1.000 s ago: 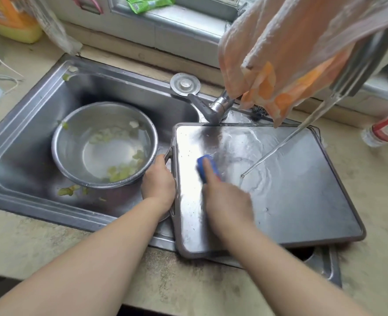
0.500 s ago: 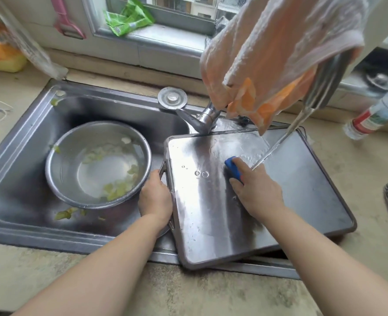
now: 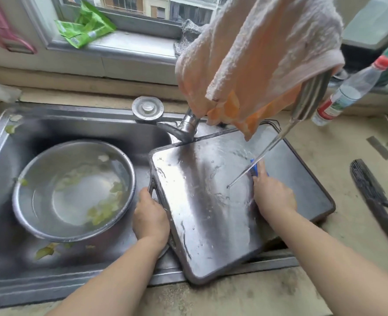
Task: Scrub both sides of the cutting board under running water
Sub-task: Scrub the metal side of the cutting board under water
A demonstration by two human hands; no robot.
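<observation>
A shiny steel cutting board (image 3: 202,215) lies flat across the right part of the sink (image 3: 10,265), wet all over. My left hand (image 3: 150,218) grips the handle on its left edge. My right hand (image 3: 272,197) presses a blue scrubber (image 3: 255,168) onto the board's right half, with most of the scrubber hidden under the fingers. A thin stream of water (image 3: 263,153) falls from the faucet spout (image 3: 309,103) and strikes the board just left of my right hand.
A steel bowl (image 3: 29,215) holding water and green vegetable scraps sits in the left basin. A pink and orange towel (image 3: 256,53) hangs over the faucet. A plastic bottle (image 3: 348,90) and a dark brush (image 3: 375,199) lie on the counter at right.
My right hand with the blue scrubber has slid rightward across the board, from its left-centre to its right half. The board has turned slightly. My left hand still holds the handle.
</observation>
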